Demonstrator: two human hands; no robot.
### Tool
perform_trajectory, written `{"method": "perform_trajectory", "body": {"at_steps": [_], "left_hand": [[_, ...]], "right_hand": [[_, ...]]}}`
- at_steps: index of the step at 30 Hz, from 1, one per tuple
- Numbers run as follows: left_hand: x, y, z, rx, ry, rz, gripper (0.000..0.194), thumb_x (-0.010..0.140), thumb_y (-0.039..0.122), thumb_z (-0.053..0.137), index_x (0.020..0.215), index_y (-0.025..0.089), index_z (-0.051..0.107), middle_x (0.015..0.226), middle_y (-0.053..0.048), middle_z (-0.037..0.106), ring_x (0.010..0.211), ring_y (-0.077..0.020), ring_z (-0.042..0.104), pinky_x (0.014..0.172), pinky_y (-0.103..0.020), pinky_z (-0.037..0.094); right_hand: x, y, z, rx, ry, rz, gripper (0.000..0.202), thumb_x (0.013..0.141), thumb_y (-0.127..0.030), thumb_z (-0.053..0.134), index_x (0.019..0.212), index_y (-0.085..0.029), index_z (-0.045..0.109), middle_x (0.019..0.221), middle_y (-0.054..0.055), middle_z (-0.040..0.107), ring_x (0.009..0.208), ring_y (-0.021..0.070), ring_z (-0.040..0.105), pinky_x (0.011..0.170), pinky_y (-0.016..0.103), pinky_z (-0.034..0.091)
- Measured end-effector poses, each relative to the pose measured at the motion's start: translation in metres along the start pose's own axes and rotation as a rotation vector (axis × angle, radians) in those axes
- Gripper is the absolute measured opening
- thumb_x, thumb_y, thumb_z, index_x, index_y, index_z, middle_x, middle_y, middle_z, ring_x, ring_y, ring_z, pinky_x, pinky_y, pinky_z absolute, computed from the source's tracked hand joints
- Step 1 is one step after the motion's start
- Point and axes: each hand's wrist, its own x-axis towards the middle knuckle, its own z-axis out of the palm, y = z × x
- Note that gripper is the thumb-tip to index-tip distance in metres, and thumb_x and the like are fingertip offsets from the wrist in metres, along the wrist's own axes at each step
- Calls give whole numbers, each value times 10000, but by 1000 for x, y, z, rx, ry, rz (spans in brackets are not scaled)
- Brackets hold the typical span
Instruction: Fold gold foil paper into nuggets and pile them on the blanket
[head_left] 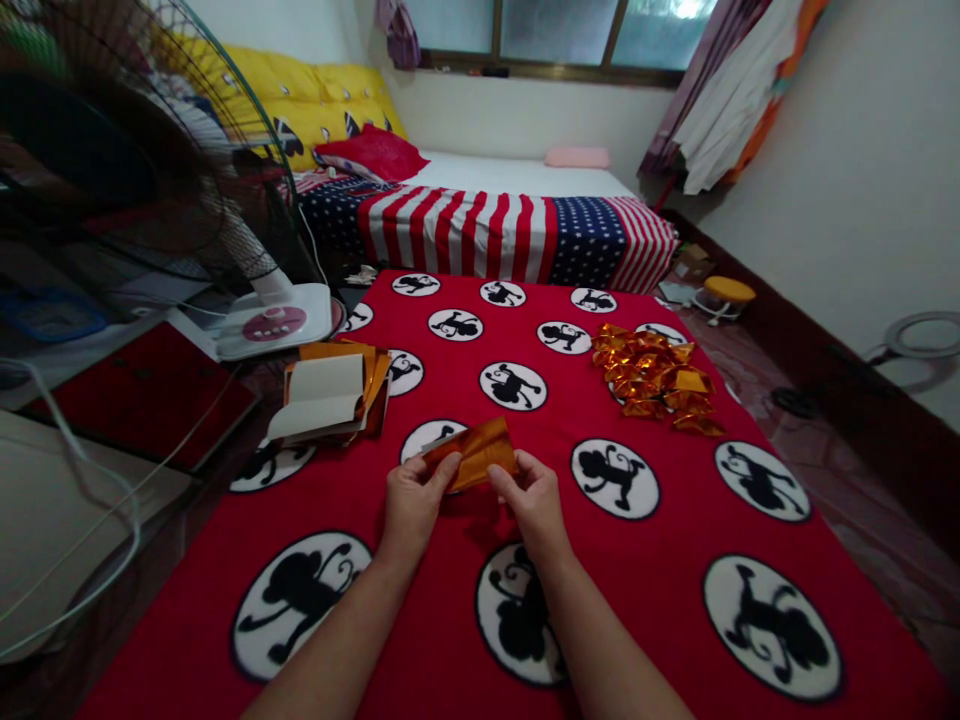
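Between both hands I hold a sheet of shiny gold-orange foil paper [480,452], creased lengthwise, with a pale edge showing at its left end. My left hand [416,492] pinches the left end, thumb on top. My right hand [531,492] grips the lower right corner, its thumb also lying on the foil. The sheet is held above a red cloth [420,640] printed with black monkeys in white circles. Left of my hands lies a stack of flat foil paper [322,392], pale sides partly up. To the right is a pile of folded gold foil pieces [651,378].
A standing fan [274,315] with a wire cage is close on the left, beside a dark red panel [150,390] and loose white cables [131,500]. Beyond the cloth stands a bed [465,235]. A small yellow-topped stool [729,290] sits near the right wall.
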Motion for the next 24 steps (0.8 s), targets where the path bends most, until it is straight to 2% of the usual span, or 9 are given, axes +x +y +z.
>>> {"method": "perform_trajectory", "body": {"at_steps": [4, 9, 17, 24], "left_hand": [[-3, 2, 2, -24, -16, 18, 371, 704, 410, 754, 946, 129, 759, 900, -87, 768, 790, -220, 714, 730, -304, 580], [-4, 5, 3, -34, -33, 20, 340, 706, 389, 758, 932, 135, 764, 897, -76, 768, 819, -213, 709, 764, -295, 570], [-2, 2, 3, -148, 36, -45, 347, 678, 380, 784, 922, 134, 759, 848, -58, 769, 728, -177, 702, 704, -263, 567], [0, 8, 3, -156, 68, -57, 424, 662, 403, 789, 968, 114, 742, 875, -71, 766, 744, -191, 705, 705, -283, 571]], "right_hand": [[-5, 0, 16, 6, 47, 5, 263, 682, -406, 729, 726, -163, 639, 534, -32, 550, 472, 101, 449, 449, 214, 360], [-7, -1, 22, 22, 84, 15, 228, 661, -375, 746, 673, -171, 644, 534, -19, 570, 475, 112, 466, 445, 222, 358], [-7, 9, 17, 61, 89, 9, 296, 752, -433, 702, 650, -172, 603, 477, -52, 486, 422, 79, 381, 414, 206, 289], [-6, 11, 6, 54, 17, -5, 316, 823, -416, 628, 645, -156, 605, 532, -26, 556, 427, 64, 405, 420, 191, 277]]}}
